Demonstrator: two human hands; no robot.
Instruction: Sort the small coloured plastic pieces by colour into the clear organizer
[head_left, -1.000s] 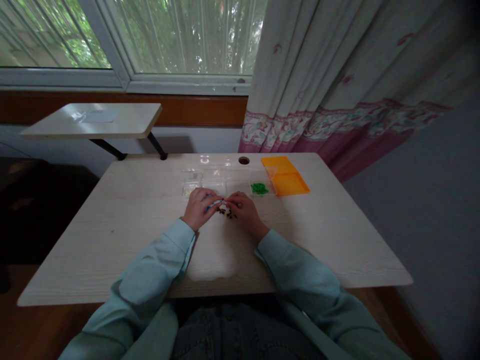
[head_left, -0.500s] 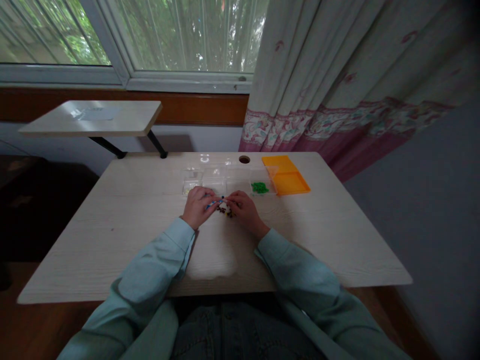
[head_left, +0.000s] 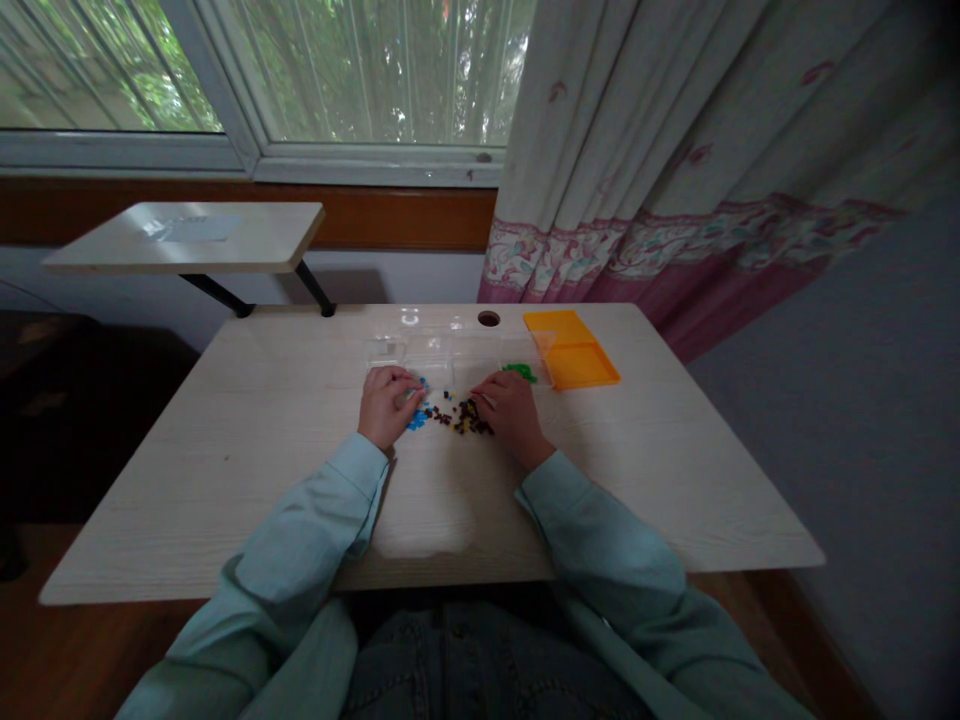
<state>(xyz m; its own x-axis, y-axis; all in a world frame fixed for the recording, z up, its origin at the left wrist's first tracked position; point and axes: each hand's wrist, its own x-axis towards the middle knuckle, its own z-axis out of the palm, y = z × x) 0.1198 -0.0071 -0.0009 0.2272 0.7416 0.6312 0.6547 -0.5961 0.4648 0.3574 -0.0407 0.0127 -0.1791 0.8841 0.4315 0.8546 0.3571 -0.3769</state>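
Observation:
My left hand rests on the pale wooden table with its fingers curled beside a small cluster of blue beads. My right hand lies a little to the right, fingers bent down next to a pile of dark and yellow beads. A few loose beads lie between the two piles. What the fingertips of either hand hold, if anything, is too small to make out. Both arms wear light teal sleeves.
Clear plastic boxes stand in a row just beyond my hands; the right one holds green beads. An orange lid or tray lies to their right. A cable hole sits near the far edge. A small side table and a curtain stand behind.
My hands were pressed together over the beads; they have drawn apart, the left leftward and the right rightward. The blue beads and the dark pile now show between them.

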